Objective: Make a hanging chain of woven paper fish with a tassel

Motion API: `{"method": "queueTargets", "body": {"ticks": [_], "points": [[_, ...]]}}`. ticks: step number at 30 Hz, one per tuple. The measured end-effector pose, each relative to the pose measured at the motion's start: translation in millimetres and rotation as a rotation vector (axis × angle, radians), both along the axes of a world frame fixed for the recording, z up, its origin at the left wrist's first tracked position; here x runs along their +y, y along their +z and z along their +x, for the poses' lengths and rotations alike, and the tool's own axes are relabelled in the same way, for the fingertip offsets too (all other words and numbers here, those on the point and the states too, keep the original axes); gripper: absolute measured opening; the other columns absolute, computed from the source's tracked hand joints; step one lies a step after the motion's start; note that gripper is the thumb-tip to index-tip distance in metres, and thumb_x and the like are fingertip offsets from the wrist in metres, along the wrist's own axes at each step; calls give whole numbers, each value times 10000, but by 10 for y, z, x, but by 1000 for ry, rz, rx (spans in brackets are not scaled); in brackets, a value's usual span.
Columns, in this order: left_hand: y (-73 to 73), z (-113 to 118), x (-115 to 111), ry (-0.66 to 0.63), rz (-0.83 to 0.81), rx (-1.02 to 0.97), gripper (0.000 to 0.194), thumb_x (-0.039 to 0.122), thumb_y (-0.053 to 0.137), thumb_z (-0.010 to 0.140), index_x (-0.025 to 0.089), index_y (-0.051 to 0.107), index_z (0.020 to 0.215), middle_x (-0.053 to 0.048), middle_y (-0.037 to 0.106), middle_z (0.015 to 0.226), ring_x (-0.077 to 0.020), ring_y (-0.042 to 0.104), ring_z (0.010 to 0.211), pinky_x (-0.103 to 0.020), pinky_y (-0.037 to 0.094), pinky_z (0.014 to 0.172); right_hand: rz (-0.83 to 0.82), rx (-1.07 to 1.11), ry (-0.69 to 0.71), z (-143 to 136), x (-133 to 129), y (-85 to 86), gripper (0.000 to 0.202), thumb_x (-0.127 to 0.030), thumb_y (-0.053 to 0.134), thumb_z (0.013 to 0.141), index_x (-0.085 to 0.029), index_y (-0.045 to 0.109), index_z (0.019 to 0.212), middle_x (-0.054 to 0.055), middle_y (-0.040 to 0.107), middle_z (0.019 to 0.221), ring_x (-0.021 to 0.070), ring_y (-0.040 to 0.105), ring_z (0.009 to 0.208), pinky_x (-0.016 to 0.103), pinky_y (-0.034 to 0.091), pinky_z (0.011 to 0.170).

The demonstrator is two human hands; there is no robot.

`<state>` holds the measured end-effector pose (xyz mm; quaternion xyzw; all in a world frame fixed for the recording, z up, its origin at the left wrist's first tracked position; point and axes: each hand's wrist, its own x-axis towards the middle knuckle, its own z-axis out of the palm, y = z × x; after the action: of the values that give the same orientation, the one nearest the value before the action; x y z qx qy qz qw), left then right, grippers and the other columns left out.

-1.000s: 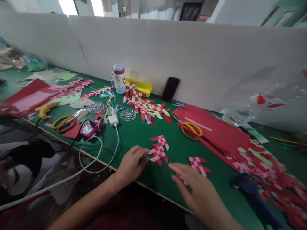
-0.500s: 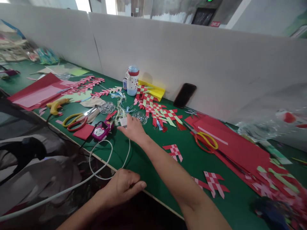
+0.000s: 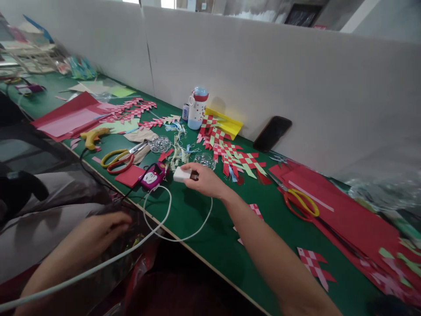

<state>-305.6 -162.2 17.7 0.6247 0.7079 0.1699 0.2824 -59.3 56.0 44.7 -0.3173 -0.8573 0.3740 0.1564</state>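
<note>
My right hand (image 3: 207, 182) pinches the white charger (image 3: 180, 174)! | inside the table's (image 3: 226, 267) near edge | left hand (image 3: 107, 226) outside it, grip: can't tell

two hands (image 3: 208, 181) (image 3: 110, 226), one white block (image 3: 182, 174), two scissors (image 3: 120, 163) (image 3: 304, 202), one phone (image 3: 272, 133)

The adapter (image 3: 182, 174) is before the bottle (image 3: 198, 109), the phone (image 3: 272, 133) right of both.

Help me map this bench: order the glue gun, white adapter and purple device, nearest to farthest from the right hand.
1. White adapter, held in the right hand.
2. Purple device, to that hand's left.
3. Glue gun, farther left.
</note>
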Motion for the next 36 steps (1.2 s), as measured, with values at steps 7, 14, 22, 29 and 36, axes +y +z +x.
{"method": "queueTargets", "body": {"ticks": [7,14,22,29,36], "points": [[301,192,579,159,531,201,298,401,458,897,251,664,1051,-33,692,1107,-245,644,1026,-337,495,904,2,3,103,-306,-91,93,378,-255,657,744,-184,600,1112,79,662,1040,187,609,846,301,466,737],[217,259,746,210,576,241,285,351,496,878,239,652,1089,-46,687,1104,-240,636,1024,-337,500,895,-26,19,125,-460,-62,149,316,-281,672,769,-186,653,1070,87,663,1074,208,604,932,319,456,795],[185,257,779,151,499,211,371,378,542,873,204,575,1199,-78,657,1164,-234,639,972,-343,518,838,-205,34,-10,-453,-94,12,223,-399,565,863,-190,609,928,31,691,871,141,639,710,269,494,646],[234,347,831,29,534,469,441,389,542,880,181,565,1268,-120,687,1127,-310,590,1069,-424,471,921,-326,95,18,-579,-259,267,221,-382,561,883,-188,649,943,56,685,960,164,648,833,288,545,717],[150,220,722,163,368,20,434,478,547,853,210,604,1189,-56,708,1100,-224,666,921,-316,506,845,-848,344,263,-309,-296,74,410,-235,609,820,-233,577,1229,66,611,1248,169,667,960,345,551,855]]}}
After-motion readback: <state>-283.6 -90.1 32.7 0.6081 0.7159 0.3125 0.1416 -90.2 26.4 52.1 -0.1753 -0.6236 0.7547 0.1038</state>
